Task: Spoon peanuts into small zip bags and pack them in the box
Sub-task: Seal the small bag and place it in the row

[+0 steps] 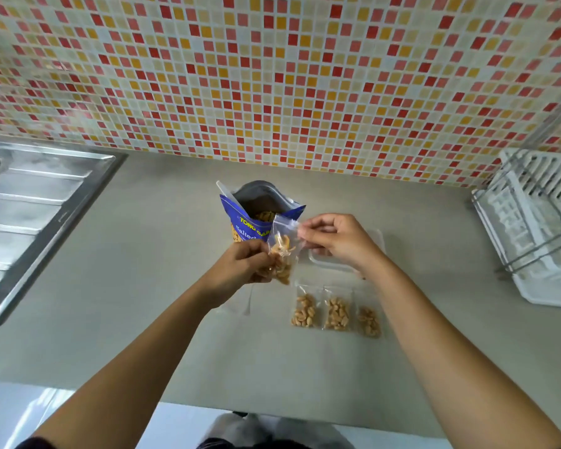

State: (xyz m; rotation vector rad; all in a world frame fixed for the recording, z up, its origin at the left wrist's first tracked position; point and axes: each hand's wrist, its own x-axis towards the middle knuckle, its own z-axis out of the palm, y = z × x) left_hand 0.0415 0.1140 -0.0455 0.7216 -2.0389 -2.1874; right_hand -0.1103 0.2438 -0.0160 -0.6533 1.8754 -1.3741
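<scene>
A small clear zip bag (283,251) partly filled with peanuts hangs above the counter between both hands. My left hand (240,264) grips its lower left side. My right hand (336,236) pinches its top right corner. Behind it stands an open blue peanut pouch (240,215) with peanuts visible inside. Three filled small bags (336,314) lie in a row on the counter in front. A clear plastic box (378,241) sits behind my right hand, mostly hidden by it. No spoon is in view.
A steel sink drainboard (36,209) fills the left side. A white dish rack (538,222) stands at the right. An empty clear bag (240,301) lies under my left wrist. A mosaic tile wall rises behind the grey counter (162,254).
</scene>
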